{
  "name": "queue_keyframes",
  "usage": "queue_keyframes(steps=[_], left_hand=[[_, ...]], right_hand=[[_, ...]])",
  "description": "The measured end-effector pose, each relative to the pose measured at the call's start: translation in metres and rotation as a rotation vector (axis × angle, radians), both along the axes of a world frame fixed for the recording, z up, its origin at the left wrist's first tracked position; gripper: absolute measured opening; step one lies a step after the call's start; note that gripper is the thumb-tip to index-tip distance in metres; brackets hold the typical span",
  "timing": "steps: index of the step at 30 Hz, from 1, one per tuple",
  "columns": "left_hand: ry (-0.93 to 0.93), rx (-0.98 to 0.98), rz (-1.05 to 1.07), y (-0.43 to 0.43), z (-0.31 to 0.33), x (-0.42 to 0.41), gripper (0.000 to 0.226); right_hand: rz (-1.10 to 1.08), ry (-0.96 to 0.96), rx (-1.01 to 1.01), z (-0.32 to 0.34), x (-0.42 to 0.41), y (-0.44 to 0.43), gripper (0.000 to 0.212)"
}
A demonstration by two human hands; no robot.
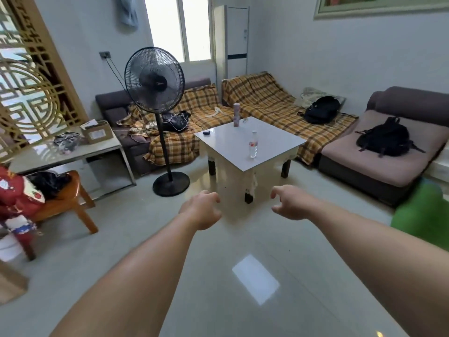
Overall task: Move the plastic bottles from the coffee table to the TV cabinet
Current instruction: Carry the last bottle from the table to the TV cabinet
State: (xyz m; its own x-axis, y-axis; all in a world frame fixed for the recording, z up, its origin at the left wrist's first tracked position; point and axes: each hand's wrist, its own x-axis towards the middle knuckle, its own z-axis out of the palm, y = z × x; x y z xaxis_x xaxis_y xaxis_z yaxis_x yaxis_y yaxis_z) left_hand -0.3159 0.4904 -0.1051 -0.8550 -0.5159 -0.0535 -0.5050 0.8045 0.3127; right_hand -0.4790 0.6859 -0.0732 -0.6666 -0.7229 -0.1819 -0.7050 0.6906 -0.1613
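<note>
Bottle stands on table, beyond empty fingers.

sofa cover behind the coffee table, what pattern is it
Orange, yellow and brown plaid on the sofa cover, clearest in the head view.

Both bare arms reach straight out in front. The left hand and the right hand hang loose, fingers curled a little, holding nothing.

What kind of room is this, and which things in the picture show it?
Most likely a living room in a home. A sofa with a checked cover runs along the walls, a low white coffee table stands in front of it, and a standing fan is beside it.
</note>
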Motion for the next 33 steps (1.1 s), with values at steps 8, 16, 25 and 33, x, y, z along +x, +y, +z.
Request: queue_keyframes(steps=[8, 16, 25, 33], left_hand=[[0.004, 0.034, 0.002, -0.013, -0.004, -0.035, 0.038], [-0.032, 0.029, -0.012, -0.029, -0.019, -0.155, 0.037], [-0.037, 0.05, -0.022, -0.044, -0.017, -0.294, 0.036], [-0.021, 0.064, -0.052, -0.108, -0.014, -0.372, 0.037]], right_hand=[[0.025, -0.014, 0.047, -0.004, -0.028, -0.028, 0.044], [0.045, -0.054, -0.011, -0.02, -0.139, -0.068, 0.039], [-0.031, -0.155, -0.066, -0.028, -0.277, -0.084, 0.039], [-0.019, -0.127, -0.032, -0.029, -0.352, -0.145, 0.038]])
